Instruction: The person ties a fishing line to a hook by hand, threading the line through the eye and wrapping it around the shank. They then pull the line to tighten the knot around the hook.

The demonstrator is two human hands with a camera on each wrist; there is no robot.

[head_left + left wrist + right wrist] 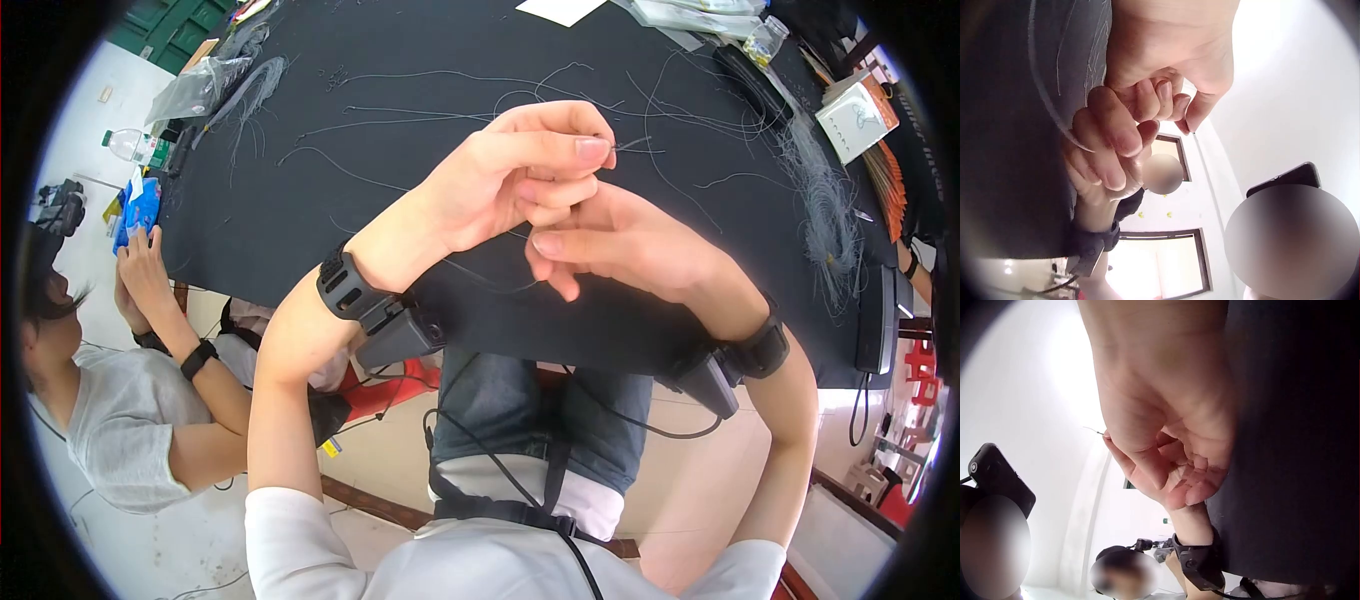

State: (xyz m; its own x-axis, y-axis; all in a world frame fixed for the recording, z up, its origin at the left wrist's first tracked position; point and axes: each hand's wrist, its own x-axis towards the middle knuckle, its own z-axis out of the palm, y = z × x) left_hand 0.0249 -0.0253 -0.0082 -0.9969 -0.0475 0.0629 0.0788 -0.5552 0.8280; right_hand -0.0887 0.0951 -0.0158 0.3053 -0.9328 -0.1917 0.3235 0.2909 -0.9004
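Both hands are raised together over the front of the dark table. My left hand (480, 180) pinches a thin grey line between thumb and forefinger, and a short free end (632, 146) sticks out past the fingertips. Just below and against it is my right hand (630, 240), fingers curled and thumb bent over. A pale strand (1044, 87) curves up to the right hand's fingers in the left wrist view, its end hidden between them. In the right wrist view the short line end (1094, 431) shows beyond the left fingertips.
Several loose grey lines (420, 112) lie across the dark table (330, 220). A tangled bundle of fine line (825, 210) is on the right, another bundle (255, 90) at far left. A small jar (766, 40) stands at back right. Another person (130, 400) works at left.
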